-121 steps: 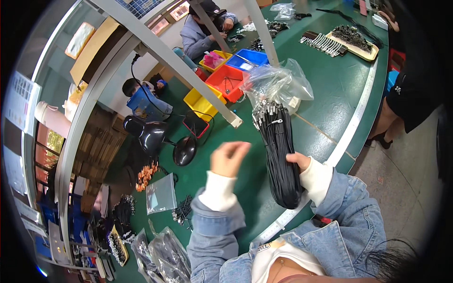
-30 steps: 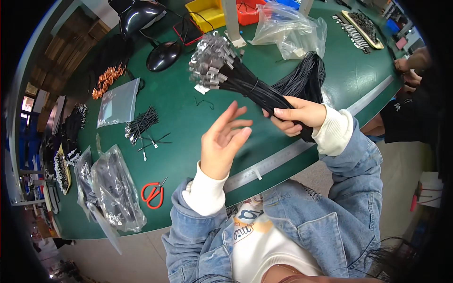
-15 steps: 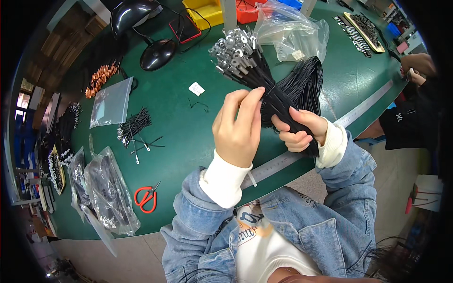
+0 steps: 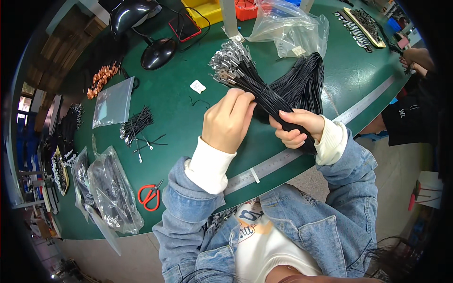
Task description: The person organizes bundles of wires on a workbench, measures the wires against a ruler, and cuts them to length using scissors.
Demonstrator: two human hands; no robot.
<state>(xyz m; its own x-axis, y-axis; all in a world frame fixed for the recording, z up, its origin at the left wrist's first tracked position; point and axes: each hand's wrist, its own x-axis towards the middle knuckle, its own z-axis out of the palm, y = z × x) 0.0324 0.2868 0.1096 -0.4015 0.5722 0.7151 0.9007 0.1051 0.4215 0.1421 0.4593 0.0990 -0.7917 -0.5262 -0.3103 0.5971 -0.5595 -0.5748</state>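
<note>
Held up over the green table, clasped in the right hand: a bundle of black cords, already gathered, metal ends massed together but fanned unevenly. Close beside it, the left hand, thumb and fingertips drawn together; whether pinching anything, impossible to tell from this angle. Behind, a looped hank. Farther left, short leads and red-handled scissors, both unhandled.

A jacket of light blue denim is worn, its sleeves being folded back at the ends. White cuffs are seen below them. Underneath, a white shirt is worn, printed with blue and orange.
</note>
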